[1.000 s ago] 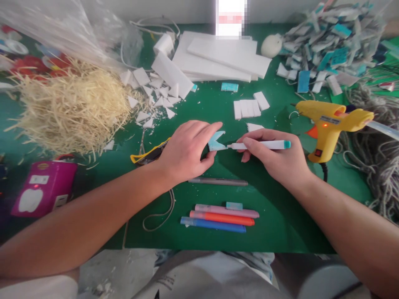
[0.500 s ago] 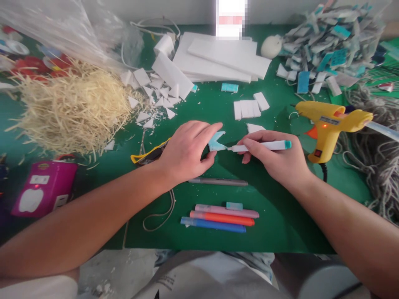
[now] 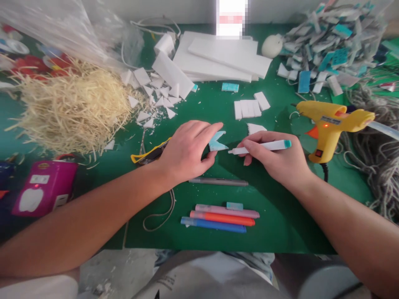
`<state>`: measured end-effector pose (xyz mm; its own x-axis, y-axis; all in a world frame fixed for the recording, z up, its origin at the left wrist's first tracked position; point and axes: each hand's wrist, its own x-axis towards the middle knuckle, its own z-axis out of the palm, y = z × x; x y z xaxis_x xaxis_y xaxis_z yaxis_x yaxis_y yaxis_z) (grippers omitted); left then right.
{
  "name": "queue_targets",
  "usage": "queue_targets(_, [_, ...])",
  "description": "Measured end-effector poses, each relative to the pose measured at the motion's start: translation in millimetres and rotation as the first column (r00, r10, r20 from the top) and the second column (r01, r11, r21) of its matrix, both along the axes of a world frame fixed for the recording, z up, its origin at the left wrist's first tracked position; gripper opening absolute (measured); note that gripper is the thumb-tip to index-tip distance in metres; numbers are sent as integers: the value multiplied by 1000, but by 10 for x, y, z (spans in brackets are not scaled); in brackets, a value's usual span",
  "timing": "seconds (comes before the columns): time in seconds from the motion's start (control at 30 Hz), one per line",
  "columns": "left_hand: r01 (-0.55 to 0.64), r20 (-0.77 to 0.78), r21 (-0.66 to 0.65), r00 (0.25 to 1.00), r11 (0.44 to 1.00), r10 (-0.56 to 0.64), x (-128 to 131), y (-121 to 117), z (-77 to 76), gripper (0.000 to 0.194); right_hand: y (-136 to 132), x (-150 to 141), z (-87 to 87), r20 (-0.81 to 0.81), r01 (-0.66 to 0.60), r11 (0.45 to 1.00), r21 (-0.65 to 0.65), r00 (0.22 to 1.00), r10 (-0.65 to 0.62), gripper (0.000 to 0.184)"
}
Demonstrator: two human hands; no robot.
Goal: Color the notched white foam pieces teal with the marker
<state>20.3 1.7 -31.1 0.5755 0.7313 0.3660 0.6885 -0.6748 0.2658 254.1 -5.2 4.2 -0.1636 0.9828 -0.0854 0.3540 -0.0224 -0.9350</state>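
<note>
My left hand [image 3: 190, 149] is closed on a small notched piece of foam [image 3: 217, 142], its face coloured light blue. Thumb and fingers pinch it at its left end, so part of it is hidden. In my right hand [image 3: 274, 155] is a white marker [image 3: 260, 147] with a teal end, gripped like a pen. Its tip points left and stands slightly off the foam's lower prong. A white foam scrap [image 3: 256, 128] lies just beyond my right fingers. Below my hands rests a grey pen [image 3: 220, 182]. Beside my left wrist is a yellow-edged tool [image 3: 151, 154], partly covered.
Pink, orange [image 3: 222, 217] and blue markers lie near the front edge with a teal cap [image 3: 235, 206]. A yellow glue gun [image 3: 326, 124] stands at right, beside grey yarn [image 3: 380, 166]. Straw [image 3: 75, 108] and a magenta box [image 3: 46, 187] are left; white foam sheets [image 3: 218, 58] lie behind.
The marker tip has drawn back from the foam's lower prong and sits slightly lower, leaving a small gap. My left hand keeps its hold on the foam in the same place.
</note>
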Motion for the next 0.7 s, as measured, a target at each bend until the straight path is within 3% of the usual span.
queue_targets(0.37, [23, 13, 66, 1000, 998, -23, 6, 2, 1, 44, 1, -15, 7, -19, 2, 1000, -2, 1000, -2, 13])
queue_targets(0.7, [7, -6, 22, 1000, 1000, -7, 3, -3, 6, 45, -1, -7, -9, -16, -9, 1000, -16, 1000, 8, 14])
